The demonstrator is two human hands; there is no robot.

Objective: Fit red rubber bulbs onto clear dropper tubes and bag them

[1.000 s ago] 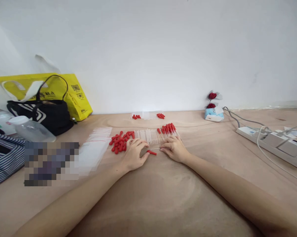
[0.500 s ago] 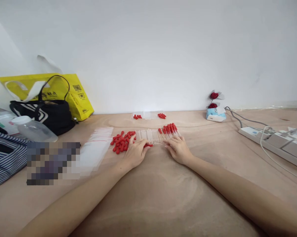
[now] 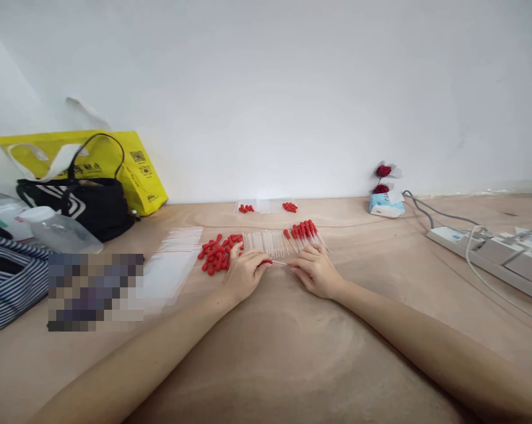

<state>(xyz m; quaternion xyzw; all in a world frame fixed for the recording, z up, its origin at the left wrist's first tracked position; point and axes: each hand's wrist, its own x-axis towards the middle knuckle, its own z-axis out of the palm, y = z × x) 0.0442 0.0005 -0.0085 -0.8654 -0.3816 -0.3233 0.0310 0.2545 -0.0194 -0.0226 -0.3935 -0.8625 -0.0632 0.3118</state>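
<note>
My left hand (image 3: pixel 245 274) is closed, pinching a red rubber bulb (image 3: pixel 269 261), most of it hidden by the fingers. Opposite it, my right hand (image 3: pixel 317 273) grips a thin clear dropper tube (image 3: pixel 280 263) whose left end meets the bulb's mouth; how far in it sits I cannot tell. Just beyond the hands lies a row of clear tubes (image 3: pixel 263 242). To its right are several droppers with red bulbs (image 3: pixel 309 228) on their far ends. A heap of loose red bulbs (image 3: pixel 215 253) lies left of my left hand.
Clear plastic bags (image 3: pixel 177 259) lie to the left, near a blurred patch. Farther left stand a plastic bottle (image 3: pixel 66 231), a black bag (image 3: pixel 98 209) and a yellow bag (image 3: pixel 148 182). Small red bulb groups (image 3: pixel 290 207) lie by the wall. A tissue pack (image 3: pixel 386 205) and power strip (image 3: pixel 458 238) are right.
My right hand has taken hold of a tube and brought it to the bulb in my left hand. My left hand has stayed nearly in place.
</note>
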